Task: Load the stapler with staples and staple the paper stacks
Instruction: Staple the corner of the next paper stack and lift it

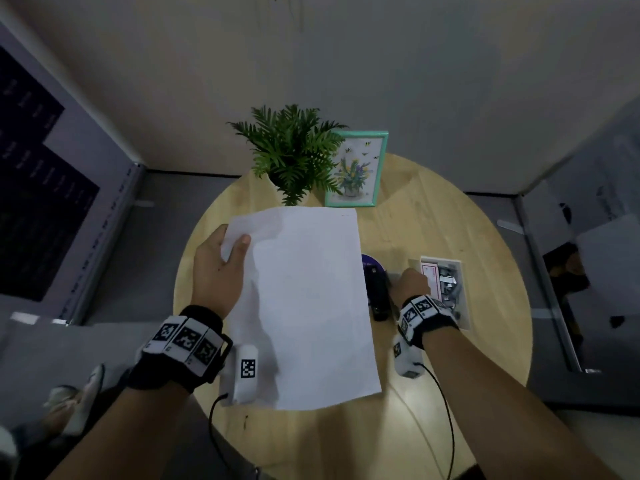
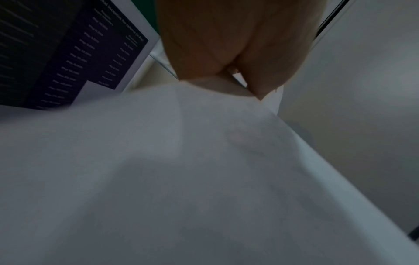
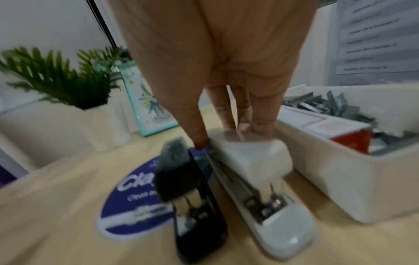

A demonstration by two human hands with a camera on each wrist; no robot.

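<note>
A stack of white paper is lifted above the round wooden table. My left hand pinches its upper left corner, thumb on top and fingers hidden underneath. In the left wrist view the paper fills the frame below my left hand. A black stapler and a white stapler lie side by side, both closed. My right hand grips the white stapler's front end, thumb between the two staplers and fingers on its far side. From the head view the black stapler shows beside my right hand.
A white tray of loose staple strips and a staple box sits right of the staplers. A round purple sticker lies under the black stapler. A potted fern and a teal picture frame stand at the table's back.
</note>
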